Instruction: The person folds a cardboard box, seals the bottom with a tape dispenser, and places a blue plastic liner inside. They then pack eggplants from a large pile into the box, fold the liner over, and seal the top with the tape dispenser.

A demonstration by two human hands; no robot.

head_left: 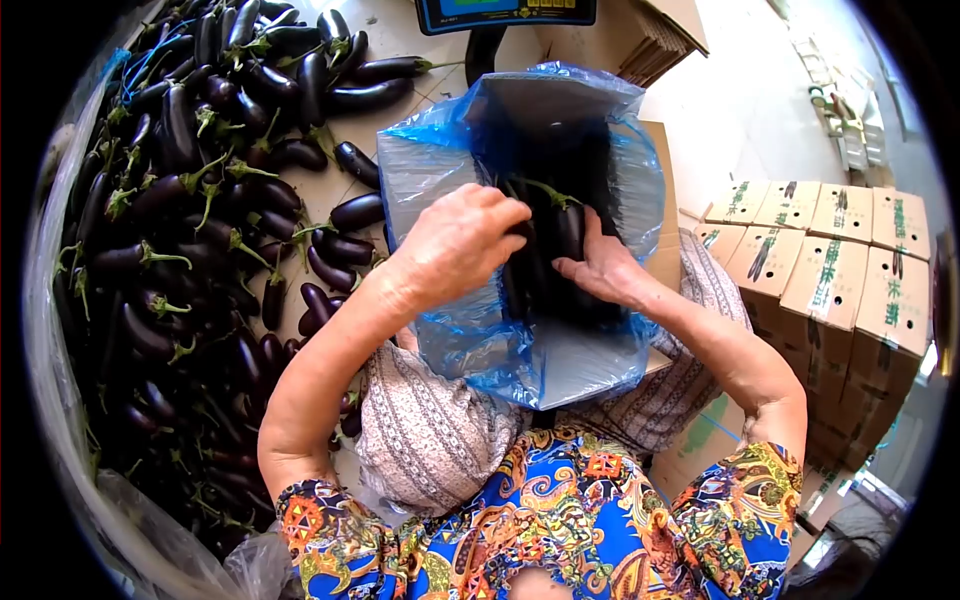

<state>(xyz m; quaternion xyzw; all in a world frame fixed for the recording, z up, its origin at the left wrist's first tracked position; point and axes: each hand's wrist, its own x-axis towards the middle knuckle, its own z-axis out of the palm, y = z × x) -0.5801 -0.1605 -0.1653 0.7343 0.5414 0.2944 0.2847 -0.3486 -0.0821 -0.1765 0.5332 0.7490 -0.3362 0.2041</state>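
Note:
A cardboard box [560, 365] lined with a blue plastic bag [440, 345] stands open in front of me, with dark purple eggplants inside. My left hand [462, 232] reaches in from the left side, its fingers curled round the upper end of an eggplant [519, 275]. From the right, my right hand [607, 262] grips another eggplant [570, 230], thumb on the near side and fingers partly hidden behind it. That eggplant's green stem points up and left. Deep shadow hides much of the box's contents.
A big heap of eggplants [180, 230] fills the left side, edged by clear plastic sheeting [60, 400]. Behind the box stands a scale display [505, 12] on a post. Stacked printed cartons [825, 275] are on the right; flattened cardboard [655, 40] leans at the back.

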